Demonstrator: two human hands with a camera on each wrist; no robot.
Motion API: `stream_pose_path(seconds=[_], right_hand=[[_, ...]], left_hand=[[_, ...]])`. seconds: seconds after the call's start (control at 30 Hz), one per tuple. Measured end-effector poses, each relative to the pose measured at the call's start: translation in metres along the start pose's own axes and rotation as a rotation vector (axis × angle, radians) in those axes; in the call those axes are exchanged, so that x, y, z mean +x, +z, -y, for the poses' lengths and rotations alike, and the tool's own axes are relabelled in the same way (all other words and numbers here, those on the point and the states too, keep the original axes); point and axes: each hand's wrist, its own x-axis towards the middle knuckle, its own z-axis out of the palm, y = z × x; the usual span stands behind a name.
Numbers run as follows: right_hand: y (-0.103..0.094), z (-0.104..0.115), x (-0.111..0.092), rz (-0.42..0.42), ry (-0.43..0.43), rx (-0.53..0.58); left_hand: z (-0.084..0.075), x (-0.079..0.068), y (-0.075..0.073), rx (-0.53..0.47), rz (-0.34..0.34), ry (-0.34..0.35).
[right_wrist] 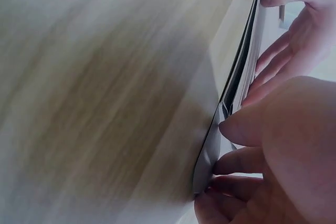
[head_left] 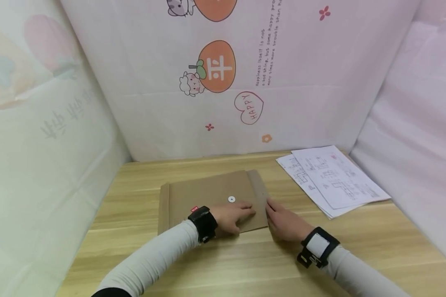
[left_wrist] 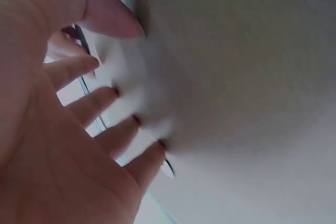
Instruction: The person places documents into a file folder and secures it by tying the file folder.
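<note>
At the left, a pale printed cloth (head_left: 33,136) hangs beside the wood-grain surface (head_left: 126,181). A brown paper envelope (head_left: 204,187) lies flat on the surface, left of centre, a folded strip along its left end. A small red label (head_left: 194,209) sits near its lower edge, just beyond the left wrist's black strap (head_left: 203,224). The left hand (head_left: 231,217) rests on the envelope's right part with its fingers extended and spread, their tips touching the paper; a round white button (head_left: 231,199) shows just beyond them. Along the envelope's right end runs a flap (head_left: 259,185), and the right hand (head_left: 287,222) pinches the outer edge of it between bent fingers and thumb, near the lower corner. Farther right, apart from the envelope, overlapping printed sheets (head_left: 336,177) lie toward the back of the surface.
</note>
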Motion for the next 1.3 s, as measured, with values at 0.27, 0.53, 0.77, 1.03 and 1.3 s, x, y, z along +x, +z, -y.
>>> stream_pose_path(seconds=[0.27,0.53,0.77,1.03,1.3], right_hand=[[-0.001,-0.003,0.0,0.007,0.009,0.032],[0.002,-0.015,-0.001,0.047,0.002,0.061],[-0.007,-0.024,-0.001,0.144,0.022,0.133],[-0.008,-0.025,0.0,0.146,0.037,0.157],[-0.007,-0.023,-0.003,0.12,0.032,0.155]], left_hand=[[-0.023,0.006,0.003,0.089,-0.002,0.028],[-0.038,0.009,-0.002,0.21,-0.009,0.048],[-0.033,0.022,0.001,0.353,-0.112,0.067],[-0.03,0.033,0.002,0.443,-0.137,0.04],[-0.041,0.027,-0.007,0.539,-0.151,0.026]])
